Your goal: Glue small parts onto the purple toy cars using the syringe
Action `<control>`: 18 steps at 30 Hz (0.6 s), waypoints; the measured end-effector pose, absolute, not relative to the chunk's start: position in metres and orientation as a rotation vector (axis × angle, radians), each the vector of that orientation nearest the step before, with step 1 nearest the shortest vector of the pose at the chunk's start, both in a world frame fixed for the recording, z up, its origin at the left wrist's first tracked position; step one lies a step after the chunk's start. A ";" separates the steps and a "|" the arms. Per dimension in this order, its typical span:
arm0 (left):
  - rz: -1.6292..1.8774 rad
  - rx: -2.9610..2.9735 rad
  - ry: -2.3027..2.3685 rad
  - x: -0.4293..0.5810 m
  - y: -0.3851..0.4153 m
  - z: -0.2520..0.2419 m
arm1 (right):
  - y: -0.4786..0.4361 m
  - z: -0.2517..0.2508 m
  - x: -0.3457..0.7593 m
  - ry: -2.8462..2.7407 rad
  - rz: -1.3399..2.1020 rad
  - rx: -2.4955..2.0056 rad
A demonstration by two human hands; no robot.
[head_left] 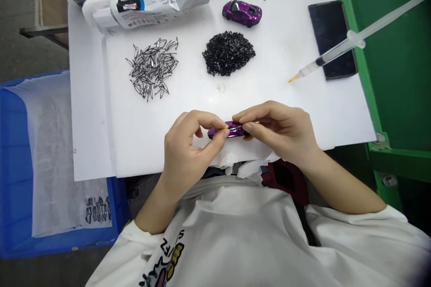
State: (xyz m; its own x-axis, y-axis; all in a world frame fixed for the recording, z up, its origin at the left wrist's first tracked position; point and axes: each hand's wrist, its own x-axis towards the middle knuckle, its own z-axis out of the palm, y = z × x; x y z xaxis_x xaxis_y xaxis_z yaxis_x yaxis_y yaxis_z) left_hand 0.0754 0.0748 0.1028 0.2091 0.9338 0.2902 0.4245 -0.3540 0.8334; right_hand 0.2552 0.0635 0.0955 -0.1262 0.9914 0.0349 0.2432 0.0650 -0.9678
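Both my left hand (pixel 190 152) and my right hand (pixel 276 132) pinch a shiny purple toy car body (pixel 226 130) between thumbs and fingertips, just above the front edge of the white work board (pixel 134 143). The fingers hide most of that car. Farther up the board stands a second purple toy car (pixel 242 13), clear of both hands. Nearest my hands lie a heap of small black glossy parts (pixel 229 53) and, to its left, a loose pile of slim clear pieces with black edges (pixel 152 68).
A syringe with an amber tip (pixel 332 49) lies across a black phone (pixel 332 39) at the right. A foil pouch (pixel 148 6) lies at the back. A blue bin (pixel 20 166) lined with white paper stands left of the board, and a green bench frame (pixel 370 94) runs along the right.
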 end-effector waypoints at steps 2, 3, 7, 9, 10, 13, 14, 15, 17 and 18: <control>1.073 1.888 1.271 0.074 0.074 0.103 | 0.063 0.097 0.255 -1.490 1.148 -1.277; 1.055 1.900 1.286 0.073 0.073 0.103 | 0.063 0.098 0.255 -1.475 1.162 -1.264; 0.980 1.963 1.347 0.070 0.071 0.104 | 0.063 0.099 0.256 -1.433 1.230 -1.222; 0.957 1.985 1.365 0.070 0.070 0.103 | 0.063 0.098 0.256 -1.428 1.245 -1.214; 0.946 1.997 1.376 0.070 0.070 0.103 | 0.063 0.098 0.256 -1.427 1.249 -1.211; 0.924 2.037 1.403 0.071 0.070 0.104 | 0.062 0.097 0.256 -1.431 1.253 -1.208; 0.918 2.048 1.405 0.072 0.070 0.105 | 0.062 0.097 0.256 -1.434 1.254 -1.207; 0.912 2.058 1.405 0.071 0.070 0.105 | 0.062 0.097 0.256 -1.436 1.255 -1.204; 0.897 2.077 1.406 0.071 0.071 0.107 | 0.062 0.097 0.257 -1.435 1.253 -1.188; 0.892 2.087 1.410 0.070 0.071 0.108 | 0.062 0.097 0.257 -1.432 1.253 -1.183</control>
State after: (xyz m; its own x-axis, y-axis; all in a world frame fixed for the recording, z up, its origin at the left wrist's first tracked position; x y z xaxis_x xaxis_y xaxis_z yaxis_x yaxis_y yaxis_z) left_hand 0.0705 0.0708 0.1078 0.2623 0.9309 0.2543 0.6288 -0.3648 0.6867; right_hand 0.2567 0.0616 0.0968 -0.1693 0.9853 0.0226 0.1087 0.0415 -0.9932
